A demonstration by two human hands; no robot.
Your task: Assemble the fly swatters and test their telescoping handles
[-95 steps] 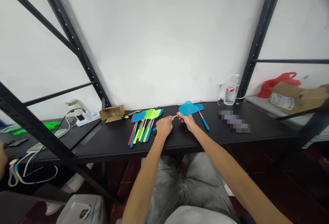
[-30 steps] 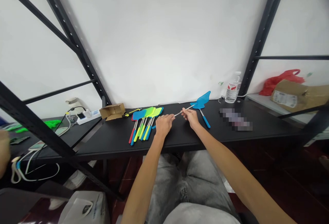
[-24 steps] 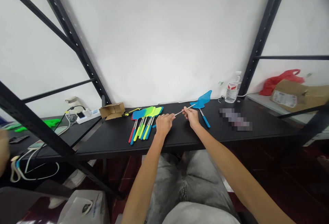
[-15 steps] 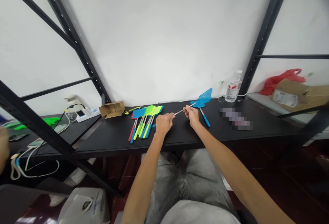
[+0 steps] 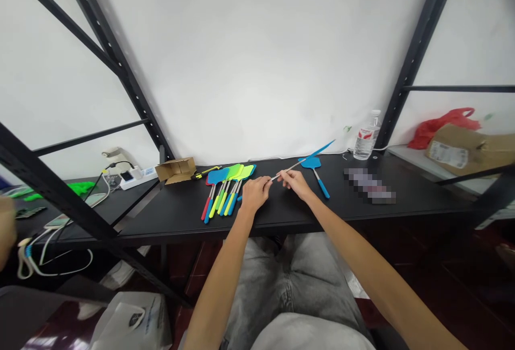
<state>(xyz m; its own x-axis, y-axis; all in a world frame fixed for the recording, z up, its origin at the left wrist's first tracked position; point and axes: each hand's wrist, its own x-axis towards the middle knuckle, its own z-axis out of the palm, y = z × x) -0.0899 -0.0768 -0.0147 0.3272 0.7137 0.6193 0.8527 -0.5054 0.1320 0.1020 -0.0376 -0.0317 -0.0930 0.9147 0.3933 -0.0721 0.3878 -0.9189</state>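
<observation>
Both my hands are closed on one blue fly swatter (image 5: 321, 150), whose thin metal rod runs up to the right and whose head shows edge-on. My left hand (image 5: 256, 193) grips the handle end, mostly covering it. My right hand (image 5: 294, 183) pinches the rod a little farther along. Beneath and to the right of the raised head, a second blue fly swatter (image 5: 311, 163) lies on the black table (image 5: 277, 214). Left of my left hand lies a fanned row of several fly swatters (image 5: 224, 189) with red, blue, green and yellow handles.
An open cardboard box (image 5: 175, 171) and a yellow-black tool (image 5: 206, 172) lie behind the row. A water bottle (image 5: 366, 136) stands at the back right, near a blurred-out item (image 5: 369, 185). Black shelf posts (image 5: 416, 60) flank the table. Part of another person's hand (image 5: 5, 226) shows at far left.
The held swatter has rolled, so its head went from showing its mesh face to edge-on. My right hand has slid left along the rod, closer to my left hand.
</observation>
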